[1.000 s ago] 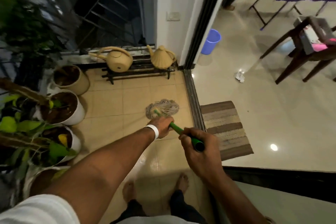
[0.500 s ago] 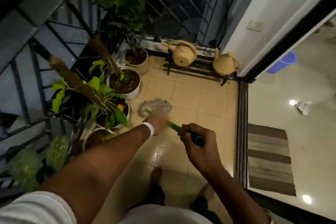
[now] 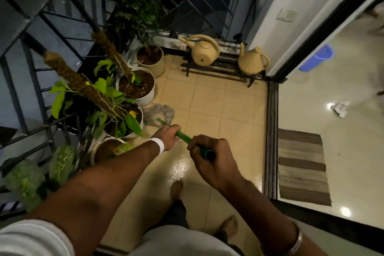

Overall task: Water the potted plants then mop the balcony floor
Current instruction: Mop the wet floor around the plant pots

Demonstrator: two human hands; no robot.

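I hold a mop with a green handle [image 3: 184, 135] in both hands. My left hand [image 3: 168, 136] grips the handle lower down, and my right hand [image 3: 209, 157] grips its top end. The grey string mop head [image 3: 159, 111] lies on the beige tiled balcony floor [image 3: 220, 108], right against the white pots. Several potted plants [image 3: 135, 84] stand in a row along the left railing. The tiles near my bare feet shine wet.
Two beige watering cans [image 3: 204, 50] sit on a low black rack [image 3: 222, 67] at the far wall. A black sliding-door track [image 3: 271, 131] borders the balcony on the right. Indoors lie a striped mat [image 3: 301, 164], crumpled paper [image 3: 339, 108] and a blue bucket [image 3: 318, 58].
The mop head has slid left across the tiles, from near the door track to beside the white pots. My view has swung left with it, and both hands kept their grip.
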